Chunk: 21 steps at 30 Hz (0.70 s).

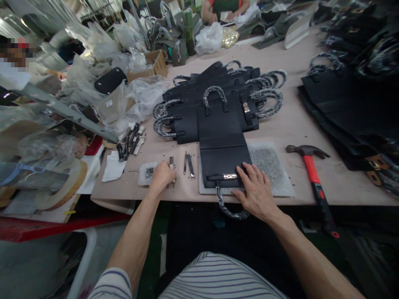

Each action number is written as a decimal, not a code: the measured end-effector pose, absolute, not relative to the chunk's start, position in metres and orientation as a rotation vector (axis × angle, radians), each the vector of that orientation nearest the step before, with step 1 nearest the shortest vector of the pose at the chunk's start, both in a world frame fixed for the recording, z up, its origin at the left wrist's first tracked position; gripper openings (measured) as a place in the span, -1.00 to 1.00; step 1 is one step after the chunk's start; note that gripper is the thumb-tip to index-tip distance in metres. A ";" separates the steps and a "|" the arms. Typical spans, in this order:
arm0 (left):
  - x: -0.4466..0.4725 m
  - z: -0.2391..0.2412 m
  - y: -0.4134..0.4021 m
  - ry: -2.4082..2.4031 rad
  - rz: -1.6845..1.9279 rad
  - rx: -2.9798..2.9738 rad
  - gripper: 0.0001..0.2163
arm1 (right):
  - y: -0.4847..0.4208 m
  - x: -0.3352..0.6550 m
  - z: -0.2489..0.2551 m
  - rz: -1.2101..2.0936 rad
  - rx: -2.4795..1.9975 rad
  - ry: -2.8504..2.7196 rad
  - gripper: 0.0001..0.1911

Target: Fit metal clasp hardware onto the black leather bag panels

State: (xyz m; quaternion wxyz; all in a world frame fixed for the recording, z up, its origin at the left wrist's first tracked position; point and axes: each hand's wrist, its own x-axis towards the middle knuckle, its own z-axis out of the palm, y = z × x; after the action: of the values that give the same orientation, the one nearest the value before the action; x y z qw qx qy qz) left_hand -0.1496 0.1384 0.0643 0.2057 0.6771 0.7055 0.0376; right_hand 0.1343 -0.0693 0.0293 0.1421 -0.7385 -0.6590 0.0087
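A black leather bag panel point(222, 143) lies flat at the table's near edge, with a silver clasp point(230, 176) and a wrapped handle point(229, 209) hanging over the edge. My right hand point(254, 189) rests flat on its near right corner, fingers spread. My left hand point(162, 176) is curled, fingertips pinching at a small metal tool point(171, 162) next to a clear packet of small parts point(146, 172). What the fingers hold is hidden.
A red-handled hammer point(313, 172) lies to the right. A grey foam pad point(271, 166) sits under the panel. Stacked black bag panels point(218, 93) lie behind, more at far right point(346, 108). Loose metal tools point(188, 164), plastic bags point(137, 99) and clutter fill the left. Another person's hands point(224, 15) work at the far end.
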 end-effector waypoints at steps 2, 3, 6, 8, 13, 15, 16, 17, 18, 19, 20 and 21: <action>-0.154 0.058 0.136 1.845 0.384 1.606 -0.81 | -0.069 0.135 0.029 0.027 -2.120 -1.905 -0.31; -0.156 0.055 0.133 1.758 0.519 1.463 -0.79 | -0.069 0.135 0.029 0.030 -2.117 -1.905 -0.31; -0.160 0.048 0.119 1.505 0.860 1.268 -0.67 | -0.069 0.134 0.031 0.039 -2.126 -1.903 -0.32; -0.162 0.044 0.107 1.416 1.021 1.338 -0.63 | -0.069 0.134 0.032 0.040 -2.138 -1.900 -0.33; -0.168 0.035 0.078 1.366 1.135 1.641 -0.71 | -0.069 0.133 0.032 0.040 -2.134 -1.905 -0.33; -0.170 0.034 0.068 1.339 1.121 1.740 -0.74 | -0.069 0.133 0.032 0.042 -2.132 -1.905 -0.33; -0.171 0.033 0.065 1.321 1.106 1.781 -0.76 | -0.069 0.133 0.032 0.045 -2.134 -1.905 -0.32; -0.172 0.032 0.062 1.305 1.088 1.817 -0.77 | -0.069 0.133 0.032 0.049 -2.138 -1.904 -0.32; -0.173 0.031 0.059 1.293 1.075 1.849 -0.78 | -0.069 0.133 0.033 0.052 -2.142 -1.904 -0.32; -0.173 0.030 0.058 1.287 1.070 1.875 -0.78 | -0.069 0.133 0.033 0.056 -2.146 -1.903 -0.32; -0.172 0.029 0.056 1.288 1.076 1.893 -0.77 | -0.069 0.132 0.034 0.060 -2.150 -1.903 -0.32; -0.172 0.028 0.055 1.293 1.093 1.895 -0.77 | -0.069 0.132 0.034 0.062 -2.154 -1.902 -0.32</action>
State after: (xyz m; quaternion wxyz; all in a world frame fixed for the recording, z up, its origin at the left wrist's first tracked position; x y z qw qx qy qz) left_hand -0.1720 0.0554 0.0280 0.2959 0.7123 0.4862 0.4108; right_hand 0.1320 -0.0687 0.0341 0.1334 -0.7428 -0.6557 0.0214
